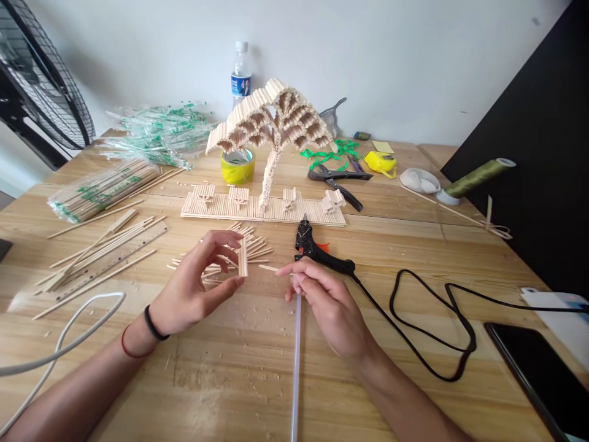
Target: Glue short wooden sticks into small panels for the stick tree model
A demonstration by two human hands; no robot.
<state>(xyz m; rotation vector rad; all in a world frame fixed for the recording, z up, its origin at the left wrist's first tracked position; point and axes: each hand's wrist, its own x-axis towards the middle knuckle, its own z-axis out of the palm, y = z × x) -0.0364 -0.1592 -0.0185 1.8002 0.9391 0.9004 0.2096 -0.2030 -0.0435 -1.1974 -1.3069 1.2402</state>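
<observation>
Between the thumb and fingers of my left hand (207, 270) is a small strip of joined wooden sticks (243, 256), held upright. My right hand (319, 294) pinches a short thin wooden stick (268, 267) that points left toward the strip. Just beyond the right hand lies a black hot glue gun (322, 252), a long clear glue stick (297, 368) running from it under that hand toward me. Cut sticks (255, 245) lie in a loose pile behind the left hand. Farther back stands a stick-built model (271, 166): a tree-like canopy on a trunk, with small table-like pieces on a flat base.
Long sticks and a ruler (115, 261) lie at left, near a wrapped stick bundle (103, 190) and plastic wrappers (156, 132). Yellow tape (238, 167), a bottle (241, 77), black cutters (338, 181) and a tape measure (381, 163) stand behind. A black cable (432, 362) and phone (538, 374) occupy the right.
</observation>
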